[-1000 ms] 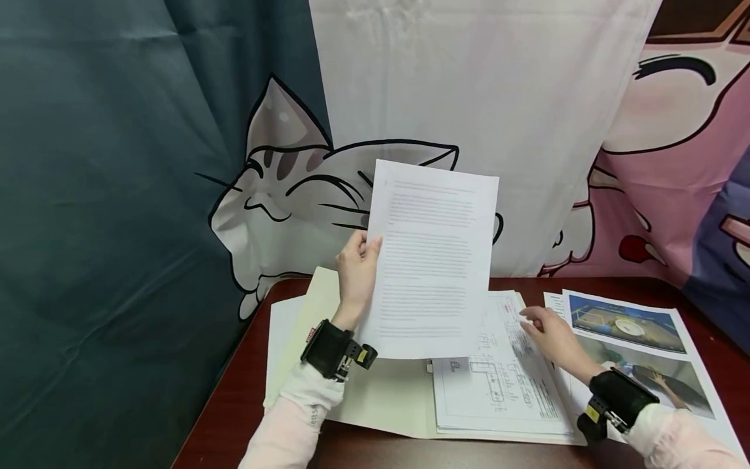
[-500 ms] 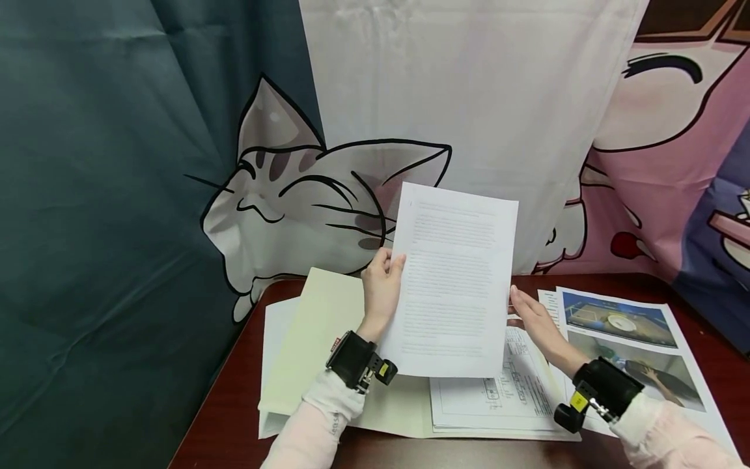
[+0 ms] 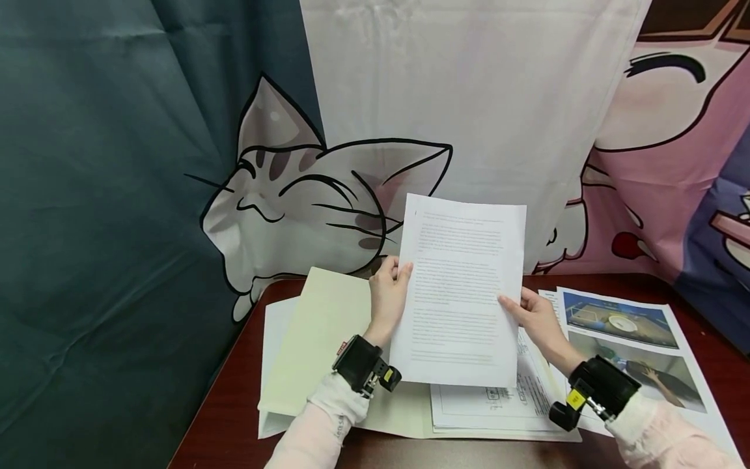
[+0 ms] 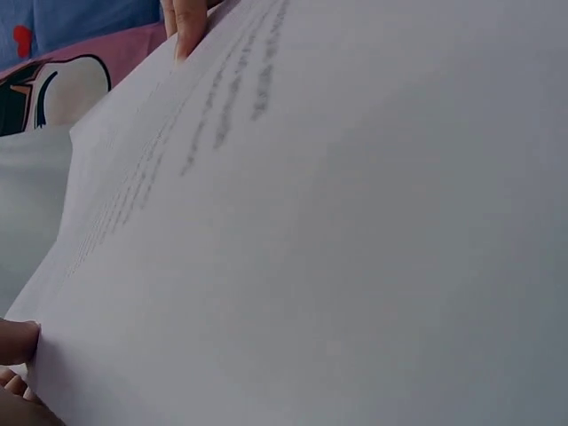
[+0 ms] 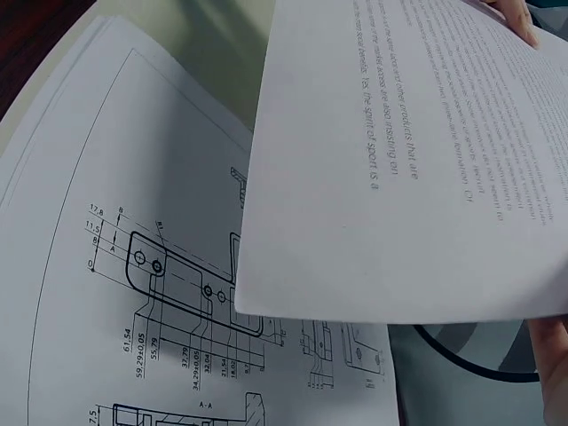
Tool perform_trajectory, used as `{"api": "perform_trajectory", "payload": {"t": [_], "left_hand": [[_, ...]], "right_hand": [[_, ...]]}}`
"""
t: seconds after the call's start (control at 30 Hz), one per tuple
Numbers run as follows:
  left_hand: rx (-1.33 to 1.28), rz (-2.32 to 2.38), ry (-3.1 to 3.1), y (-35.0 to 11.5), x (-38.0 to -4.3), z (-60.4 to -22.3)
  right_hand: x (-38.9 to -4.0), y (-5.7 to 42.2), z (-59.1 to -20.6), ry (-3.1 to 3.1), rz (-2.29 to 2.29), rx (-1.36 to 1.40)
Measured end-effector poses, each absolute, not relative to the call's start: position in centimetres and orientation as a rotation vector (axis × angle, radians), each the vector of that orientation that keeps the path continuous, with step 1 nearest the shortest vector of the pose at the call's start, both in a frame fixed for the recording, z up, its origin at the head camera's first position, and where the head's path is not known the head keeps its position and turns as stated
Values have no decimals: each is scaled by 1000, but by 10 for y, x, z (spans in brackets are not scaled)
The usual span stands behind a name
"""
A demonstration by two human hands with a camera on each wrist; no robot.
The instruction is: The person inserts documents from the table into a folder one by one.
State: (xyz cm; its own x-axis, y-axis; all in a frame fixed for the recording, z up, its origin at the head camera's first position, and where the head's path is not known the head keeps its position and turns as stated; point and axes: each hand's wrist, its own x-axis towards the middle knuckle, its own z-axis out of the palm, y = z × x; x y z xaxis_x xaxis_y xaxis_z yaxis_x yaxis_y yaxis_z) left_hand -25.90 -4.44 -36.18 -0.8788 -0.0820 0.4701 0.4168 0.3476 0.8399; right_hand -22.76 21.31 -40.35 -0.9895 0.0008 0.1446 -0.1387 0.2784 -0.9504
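Observation:
A printed sheet of paper point(image 3: 457, 293) is held up, tilted, above an open folder point(image 3: 328, 339). By its left edge my left hand point(image 3: 389, 296) pinches it, thumb in front. On the right edge my right hand point(image 3: 539, 320) also grips the sheet, the thumb lying over its printed face and the other fingers behind. In the right wrist view the sheet point(image 5: 355, 248) hangs over a technical drawing point(image 5: 133, 160) with dimension lines. The left wrist view is mostly filled by the sheet point(image 4: 337, 266), with the left thumb point(image 4: 18, 342) at its edge.
A page with colour photos point(image 3: 697, 365) lies to the right, over another sheet. White paper point(image 3: 275, 339) sticks out under the folder's left cover. The dark red table point(image 3: 234, 404) meets a cartoon-printed curtain point(image 3: 498, 98) at the back.
The sheet has come down and to the right in my left hand. My right hand has moved from beside the drawings to the sheet's right edge and taken hold of it.

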Motion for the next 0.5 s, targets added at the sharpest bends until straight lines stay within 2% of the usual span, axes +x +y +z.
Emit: {"api": "perform_trajectory", "payload": {"t": [0.37, 0.5], "left_hand": [[-411, -1588, -2396, -67, -272, -368], [-472, -1399, -2560, -77, -275, -371]], "right_hand": [[-228, 235, -402, -2514, 1602, -89], [-226, 248, -408, -2622, 1555, -133]]}}
